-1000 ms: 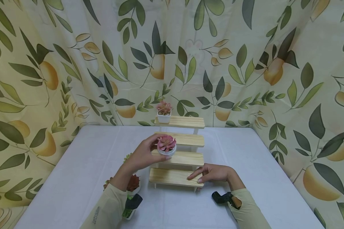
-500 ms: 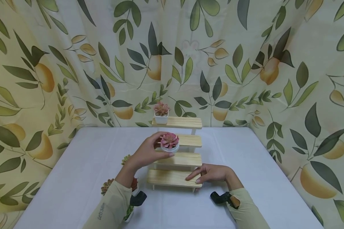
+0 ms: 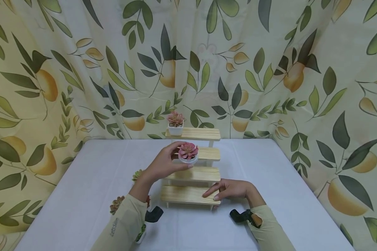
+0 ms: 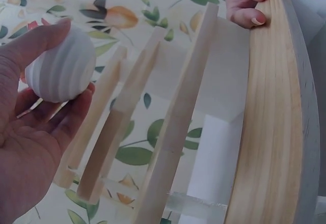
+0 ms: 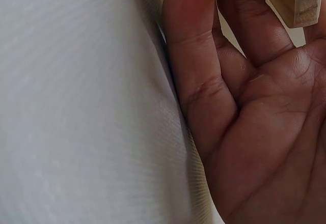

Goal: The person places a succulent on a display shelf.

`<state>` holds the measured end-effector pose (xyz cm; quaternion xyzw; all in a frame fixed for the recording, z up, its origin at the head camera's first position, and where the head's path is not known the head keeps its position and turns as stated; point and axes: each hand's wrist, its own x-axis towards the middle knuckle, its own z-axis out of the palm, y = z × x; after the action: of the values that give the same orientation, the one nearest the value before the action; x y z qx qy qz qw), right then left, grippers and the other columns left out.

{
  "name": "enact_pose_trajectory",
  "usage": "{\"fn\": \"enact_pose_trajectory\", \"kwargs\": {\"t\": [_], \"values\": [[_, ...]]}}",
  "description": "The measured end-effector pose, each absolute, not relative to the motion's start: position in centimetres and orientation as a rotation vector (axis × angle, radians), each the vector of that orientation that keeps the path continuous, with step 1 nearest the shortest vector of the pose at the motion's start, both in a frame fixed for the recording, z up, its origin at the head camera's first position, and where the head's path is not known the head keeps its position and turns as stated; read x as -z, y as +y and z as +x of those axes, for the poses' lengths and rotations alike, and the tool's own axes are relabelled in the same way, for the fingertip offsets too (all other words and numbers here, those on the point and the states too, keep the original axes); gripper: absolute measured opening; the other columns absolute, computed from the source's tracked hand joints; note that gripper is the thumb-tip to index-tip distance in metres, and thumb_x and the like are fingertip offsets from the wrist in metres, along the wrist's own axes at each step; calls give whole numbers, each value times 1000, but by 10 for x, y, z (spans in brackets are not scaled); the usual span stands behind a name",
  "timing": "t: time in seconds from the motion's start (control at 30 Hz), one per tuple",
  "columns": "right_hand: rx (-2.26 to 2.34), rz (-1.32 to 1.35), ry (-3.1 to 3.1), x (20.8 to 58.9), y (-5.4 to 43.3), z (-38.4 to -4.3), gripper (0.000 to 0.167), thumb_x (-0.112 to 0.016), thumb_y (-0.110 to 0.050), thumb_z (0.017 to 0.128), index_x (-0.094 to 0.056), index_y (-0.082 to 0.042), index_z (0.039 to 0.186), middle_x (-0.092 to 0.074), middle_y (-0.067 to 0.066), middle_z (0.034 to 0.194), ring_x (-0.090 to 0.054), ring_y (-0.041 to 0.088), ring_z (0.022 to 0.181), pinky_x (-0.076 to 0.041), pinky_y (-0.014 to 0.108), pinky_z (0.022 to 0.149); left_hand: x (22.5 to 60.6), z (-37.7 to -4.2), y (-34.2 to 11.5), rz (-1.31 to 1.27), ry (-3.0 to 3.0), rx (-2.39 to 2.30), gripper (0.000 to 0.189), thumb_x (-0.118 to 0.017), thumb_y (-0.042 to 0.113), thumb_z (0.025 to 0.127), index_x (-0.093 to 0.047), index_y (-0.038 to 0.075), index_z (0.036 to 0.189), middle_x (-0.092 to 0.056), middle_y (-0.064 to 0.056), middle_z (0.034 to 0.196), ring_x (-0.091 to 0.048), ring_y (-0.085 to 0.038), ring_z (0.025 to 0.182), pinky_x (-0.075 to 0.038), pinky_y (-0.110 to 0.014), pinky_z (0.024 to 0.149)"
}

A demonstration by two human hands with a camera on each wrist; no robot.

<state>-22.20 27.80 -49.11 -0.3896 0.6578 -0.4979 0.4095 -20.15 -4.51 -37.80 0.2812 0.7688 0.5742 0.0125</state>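
My left hand (image 3: 164,164) holds a pink artificial succulent (image 3: 188,150) in a small round white pot, thumb on the near side and fingers round the back. In the left wrist view the ribbed white pot (image 4: 63,66) hangs clear of the boards. It is raised in front of the second-highest step of a four-tier wooden display stand (image 3: 188,194). My right hand (image 3: 235,189) grips the right end of the lowest step, with thumb and index finger on top and other fingers below the edge. The right wrist view shows its palm (image 5: 270,122) close up, beside a board corner.
A pinkish succulent in a square white pot (image 3: 175,128) stands on the top step's left end. Left of the stand are more potted succulents, including a green one (image 3: 137,174) and a brownish one (image 3: 116,205), partly behind my left arm. A patterned curtain (image 3: 204,69) hangs behind the white-covered table.
My left hand has carried the pink succulent slightly up and to the right, from before the third step toward the second. My right hand keeps its place on the lowest step. The view shifts slightly.
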Motion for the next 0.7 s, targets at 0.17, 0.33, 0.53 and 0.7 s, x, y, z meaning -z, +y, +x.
{"fn": "enact_pose_trajectory", "kwargs": {"t": [0.17, 0.33, 0.53, 0.7], "values": [[1257, -980, 1657, 493, 278, -223, 33, -61, -10, 104, -67, -3, 136, -61, 13, 142, -52, 22, 131, -40, 30, 109, 378, -205, -39, 876, 2396, -1788, 71, -90, 18, 83, -57, 10, 145, -61, -4, 134, -63, -19, 116, -53, -35, 99], [1256, -969, 1655, 492, 277, -222, 33, -61, -11, 104, -67, -3, 136, -61, 13, 142, -51, 22, 132, -39, 30, 110, 378, -208, -33, 869, 2380, -1827, 70, -90, 15, 83, -57, 13, 145, -62, -3, 133, -64, -20, 114, -55, -35, 97], [1254, -956, 1662, 490, 277, -221, 35, -61, -12, 104, -66, 1, 137, -61, 12, 142, -49, 23, 133, -37, 29, 110, 379, -210, -26, 863, 2360, -1850, 68, -89, 14, 84, -58, 14, 144, -62, -4, 130, -66, -20, 112, -56, -34, 93], [1252, -951, 1663, 490, 277, -221, 34, -61, -13, 104, -66, -1, 137, -62, 12, 141, -51, 23, 132, -38, 29, 110, 375, -212, -21, 836, 2378, -1826, 69, -90, 15, 83, -57, 12, 144, -62, -6, 131, -66, -22, 113, -56, -34, 93]]}}
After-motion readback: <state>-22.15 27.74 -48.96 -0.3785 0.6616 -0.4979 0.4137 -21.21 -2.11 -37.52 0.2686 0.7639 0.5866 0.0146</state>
